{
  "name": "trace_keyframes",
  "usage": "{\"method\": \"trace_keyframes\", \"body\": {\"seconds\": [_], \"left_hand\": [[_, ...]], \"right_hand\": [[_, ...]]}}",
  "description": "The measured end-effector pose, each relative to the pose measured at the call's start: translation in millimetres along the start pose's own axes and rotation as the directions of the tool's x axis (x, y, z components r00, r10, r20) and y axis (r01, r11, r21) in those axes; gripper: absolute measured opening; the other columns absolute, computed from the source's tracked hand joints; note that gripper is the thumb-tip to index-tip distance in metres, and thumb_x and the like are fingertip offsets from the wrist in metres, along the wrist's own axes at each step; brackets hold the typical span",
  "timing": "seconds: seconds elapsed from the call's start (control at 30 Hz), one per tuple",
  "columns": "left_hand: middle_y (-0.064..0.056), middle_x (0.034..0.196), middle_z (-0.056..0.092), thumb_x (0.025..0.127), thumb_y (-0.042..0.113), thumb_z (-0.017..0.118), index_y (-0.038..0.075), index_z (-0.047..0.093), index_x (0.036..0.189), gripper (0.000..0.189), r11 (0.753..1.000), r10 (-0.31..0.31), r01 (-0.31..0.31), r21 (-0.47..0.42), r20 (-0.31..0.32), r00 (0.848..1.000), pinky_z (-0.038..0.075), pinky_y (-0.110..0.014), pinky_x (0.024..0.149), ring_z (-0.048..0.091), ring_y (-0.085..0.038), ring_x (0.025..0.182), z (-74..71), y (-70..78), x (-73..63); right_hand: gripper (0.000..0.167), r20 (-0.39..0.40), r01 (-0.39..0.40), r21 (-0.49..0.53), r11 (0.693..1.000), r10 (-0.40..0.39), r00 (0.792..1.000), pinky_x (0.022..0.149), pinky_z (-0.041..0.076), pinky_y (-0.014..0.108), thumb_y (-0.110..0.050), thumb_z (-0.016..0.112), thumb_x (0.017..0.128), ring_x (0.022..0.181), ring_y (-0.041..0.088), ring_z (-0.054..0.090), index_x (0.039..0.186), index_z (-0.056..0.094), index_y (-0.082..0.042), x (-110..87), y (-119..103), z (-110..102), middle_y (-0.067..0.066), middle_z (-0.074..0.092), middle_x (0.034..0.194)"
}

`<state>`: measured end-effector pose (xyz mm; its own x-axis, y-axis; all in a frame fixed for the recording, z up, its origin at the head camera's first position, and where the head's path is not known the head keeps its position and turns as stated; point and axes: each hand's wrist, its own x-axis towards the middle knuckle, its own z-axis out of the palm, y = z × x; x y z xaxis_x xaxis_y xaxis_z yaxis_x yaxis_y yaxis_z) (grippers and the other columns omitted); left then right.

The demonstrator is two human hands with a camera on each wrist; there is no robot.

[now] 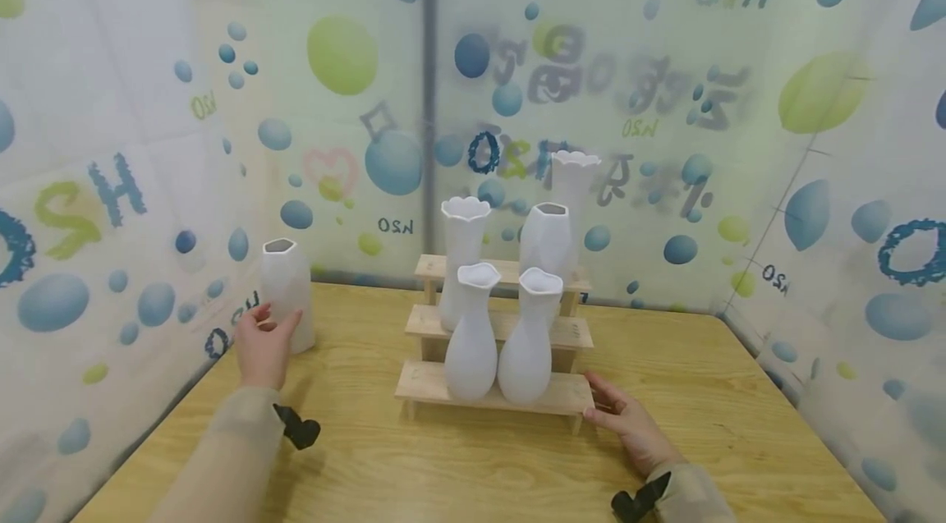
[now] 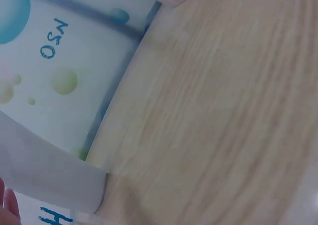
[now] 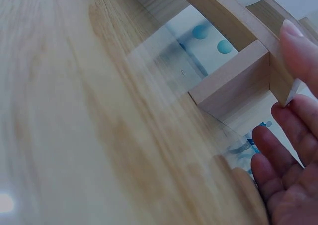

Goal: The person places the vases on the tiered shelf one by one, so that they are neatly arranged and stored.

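Observation:
A tall white faceted vase (image 1: 290,281) stands upright on the table at the left. My left hand (image 1: 264,346) is at its near side, fingers bent toward its left edge and thumb overlapping its front; I cannot tell whether they grip it. In the left wrist view, fingertips (image 2: 11,202) show beside the vase (image 2: 54,178). My right hand (image 1: 628,424) pinches the right end of the wooden stepped stand (image 1: 565,396), thumb and index finger at the lowest plank's corner. Two white rounded vases (image 1: 470,355) stand on that lowest step.
On the upper steps stand a frilled white vase (image 1: 461,244), a faceted vase (image 1: 547,240) and a taller frilled vase (image 1: 576,178) behind. The wooden table (image 1: 355,457) is bordered by patterned curtains (image 1: 347,129) at the back and sides.

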<state>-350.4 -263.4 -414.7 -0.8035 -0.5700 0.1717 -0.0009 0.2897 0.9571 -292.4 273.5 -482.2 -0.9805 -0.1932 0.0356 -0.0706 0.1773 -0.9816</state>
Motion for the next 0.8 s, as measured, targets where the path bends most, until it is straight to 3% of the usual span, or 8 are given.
{"method": "trace_keyframes", "body": {"seconds": [0.27, 0.5, 0.67, 0.8], "left_hand": [[-0.012, 0.152, 0.012, 0.085, 0.047, 0.068, 0.009, 0.02, 0.151, 0.09, 0.994, -0.077, 0.078, -0.078, 0.015, 0.997, 0.03, -0.049, 0.108, 0.022, -0.031, 0.136, 2.9, 7.8, 15.2], [-0.011, 0.159, 0.004, 0.084, 0.05, 0.068, 0.011, 0.009, 0.154, 0.099, 0.988, -0.114, 0.121, -0.092, 0.079, 0.99, 0.018, -0.054, 0.113, 0.009, -0.033, 0.144, 1.5, 5.6, 23.9], [-0.015, 0.158, 0.013, 0.087, 0.044, 0.068, 0.01, 0.008, 0.154, 0.097, 0.99, -0.075, 0.09, -0.106, 0.141, 0.987, 0.021, -0.053, 0.112, 0.017, -0.034, 0.143, 3.2, 4.5, 29.2], [-0.017, 0.156, 0.019, 0.088, 0.038, 0.069, 0.009, 0.011, 0.154, 0.093, 0.991, -0.05, 0.068, -0.112, 0.154, 0.987, 0.023, -0.052, 0.111, 0.023, -0.035, 0.141, 6.3, 2.2, 32.5]], "right_hand": [[0.071, 0.011, 0.005, 0.001, 1.0, -0.005, 1.0, 0.096, 0.037, 0.031, -0.014, 0.067, 0.09, 0.118, 0.027, 0.05, 0.149, 0.03, 0.0, -1.0, -0.3, 0.2, 0.029, 0.044, 0.139], [0.071, 0.023, -0.016, -0.001, 1.0, 0.016, 1.0, 0.096, 0.039, 0.031, -0.017, 0.066, 0.092, 0.121, 0.032, 0.049, 0.15, 0.028, -0.001, -0.2, -0.4, -0.1, 0.028, 0.044, 0.139], [0.071, 0.025, -0.024, 0.001, 1.0, 0.024, 0.999, 0.097, 0.037, 0.035, -0.018, 0.065, 0.092, 0.124, 0.036, 0.046, 0.15, 0.027, -0.001, -0.4, -1.1, -0.4, 0.028, 0.043, 0.14], [0.072, 0.017, -0.025, 0.001, 1.0, 0.025, 1.0, 0.098, 0.036, 0.036, -0.018, 0.066, 0.092, 0.123, 0.035, 0.047, 0.15, 0.028, -0.001, -0.4, -0.9, -0.2, 0.028, 0.044, 0.139]]}}
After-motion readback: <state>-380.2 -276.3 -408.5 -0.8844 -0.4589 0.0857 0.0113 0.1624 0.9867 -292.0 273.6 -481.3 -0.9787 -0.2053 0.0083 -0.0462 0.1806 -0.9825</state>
